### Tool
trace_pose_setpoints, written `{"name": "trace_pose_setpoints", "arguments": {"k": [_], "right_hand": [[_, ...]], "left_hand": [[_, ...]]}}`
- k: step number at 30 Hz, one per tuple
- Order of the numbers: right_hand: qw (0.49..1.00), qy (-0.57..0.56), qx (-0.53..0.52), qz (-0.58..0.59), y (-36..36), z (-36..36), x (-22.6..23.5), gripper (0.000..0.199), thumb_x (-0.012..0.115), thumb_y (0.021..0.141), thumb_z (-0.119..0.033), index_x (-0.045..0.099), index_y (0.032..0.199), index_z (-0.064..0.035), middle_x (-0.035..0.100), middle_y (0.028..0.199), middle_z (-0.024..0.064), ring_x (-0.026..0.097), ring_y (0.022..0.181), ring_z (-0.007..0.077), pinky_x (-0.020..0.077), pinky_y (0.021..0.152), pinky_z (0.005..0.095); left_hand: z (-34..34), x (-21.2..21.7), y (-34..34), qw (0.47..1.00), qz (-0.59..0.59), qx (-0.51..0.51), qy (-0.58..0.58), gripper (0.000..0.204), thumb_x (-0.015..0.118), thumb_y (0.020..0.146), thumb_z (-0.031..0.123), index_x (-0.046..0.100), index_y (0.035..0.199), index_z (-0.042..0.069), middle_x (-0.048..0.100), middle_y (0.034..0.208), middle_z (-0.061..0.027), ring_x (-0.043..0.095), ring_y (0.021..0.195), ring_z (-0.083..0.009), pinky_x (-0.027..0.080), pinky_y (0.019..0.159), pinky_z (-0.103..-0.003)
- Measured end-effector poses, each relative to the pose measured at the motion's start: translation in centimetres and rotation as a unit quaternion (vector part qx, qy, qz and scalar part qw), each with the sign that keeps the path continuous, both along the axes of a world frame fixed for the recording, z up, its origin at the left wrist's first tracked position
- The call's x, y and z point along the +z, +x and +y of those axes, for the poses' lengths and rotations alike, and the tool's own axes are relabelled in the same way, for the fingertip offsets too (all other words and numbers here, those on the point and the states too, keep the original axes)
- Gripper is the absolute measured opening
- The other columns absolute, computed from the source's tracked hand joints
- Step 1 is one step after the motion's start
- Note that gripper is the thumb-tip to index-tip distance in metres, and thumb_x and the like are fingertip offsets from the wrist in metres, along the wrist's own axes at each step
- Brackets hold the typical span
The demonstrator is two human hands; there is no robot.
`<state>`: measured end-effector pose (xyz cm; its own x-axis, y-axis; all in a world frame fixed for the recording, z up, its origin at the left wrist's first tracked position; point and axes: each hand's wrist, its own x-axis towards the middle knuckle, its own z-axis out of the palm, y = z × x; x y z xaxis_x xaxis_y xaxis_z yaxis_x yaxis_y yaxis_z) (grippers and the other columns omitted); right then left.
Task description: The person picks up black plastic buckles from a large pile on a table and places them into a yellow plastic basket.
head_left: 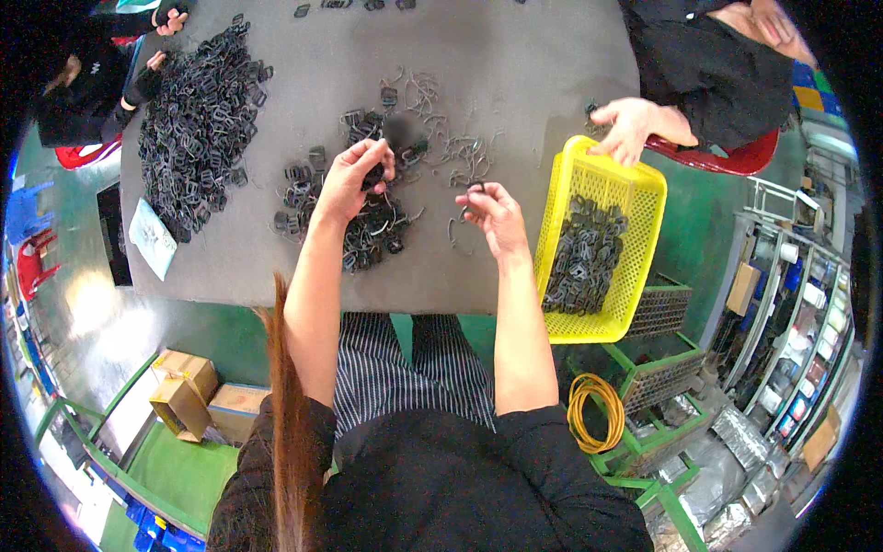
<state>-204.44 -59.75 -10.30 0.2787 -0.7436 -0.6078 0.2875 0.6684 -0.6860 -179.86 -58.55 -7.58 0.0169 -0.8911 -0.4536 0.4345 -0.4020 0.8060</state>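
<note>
My left hand (354, 181) is closed over the table, pinching a black plastic buckle (372, 177) that its fingers partly cover. To its right, my right hand (498, 218) has its thumb and fingers together on a small black piece (475, 187); its exact kind is too small to tell. A loose pile of black buckles (372, 235) with thin strands of trim lies under and beside my left hand. Thin, curly offcuts (464, 156) are scattered between and beyond my hands.
A yellow basket (654, 212) holding many black buckles stands at the table's right edge, with another person's hand (630, 129) at its far rim. On the left lies a large buckle heap (202, 129), with a white-blue packet (153, 239) and another person's gloved hands (145, 85) nearby.
</note>
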Motion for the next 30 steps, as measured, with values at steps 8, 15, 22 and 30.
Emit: {"name": "trace_pose_setpoints", "arguments": {"k": [8, 15, 22, 30], "right_hand": [[0.933, -0.104, 0.104, 0.327, 6.5, -5.2, -1.5, 0.024, 0.072, 0.073, -0.023, 0.056, 0.079, -0.0053, 0.057, 0.059, 0.0019, 0.06, 0.061, 0.0135, 0.0466, 0.054, 0.0284], [0.751, -0.237, 0.196, 0.585, 10.7, -5.6, -1.8, 0.026, 0.069, 0.074, -0.029, 0.059, 0.087, -0.0087, 0.059, 0.089, 0.0121, 0.059, 0.084, 0.0332, 0.0468, 0.072, 0.0445], [0.958, -0.051, 0.076, 0.271, 6.2, -5.5, 1.7, 0.019, 0.068, 0.079, -0.021, 0.065, 0.085, -0.0032, 0.061, 0.071, 0.0029, 0.055, 0.055, 0.0094, 0.043, 0.048, 0.0257], [0.992, -0.015, 0.092, 0.086, 2.7, -4.8, 1.8, 0.015, 0.067, 0.079, -0.017, 0.061, 0.088, -0.0072, 0.06, 0.071, -0.0008, 0.053, 0.057, 0.0074, 0.039, 0.047, 0.0203]], "left_hand": [[-2.7, -1.9, -1.3, 0.783, -0.621, -0.006, -0.034, 0.028, 0.067, 0.077, 0.031, 0.06, 0.097, 0.012, 0.061, 0.071, -0.0089, 0.06, 0.068, -0.0246, 0.047, 0.061, -0.035], [-4.5, -3.3, -0.9, 0.682, -0.705, -0.176, -0.08, 0.023, 0.062, 0.077, 0.021, 0.053, 0.097, 0.013, 0.058, 0.085, -0.0063, 0.06, 0.082, -0.0253, 0.05, 0.066, -0.037], [-4.1, -1.7, -0.3, 0.71, -0.681, -0.18, -0.009, 0.038, 0.068, 0.075, 0.024, 0.047, 0.103, 0.009, 0.059, 0.093, -0.0097, 0.06, 0.086, -0.0277, 0.05, 0.068, -0.039], [-4.4, -1.7, 0.0, 0.711, -0.669, -0.214, -0.023, 0.024, 0.066, 0.076, 0.023, 0.053, 0.088, 0.007, 0.058, 0.086, -0.0096, 0.06, 0.083, -0.0274, 0.05, 0.067, -0.039]]}}
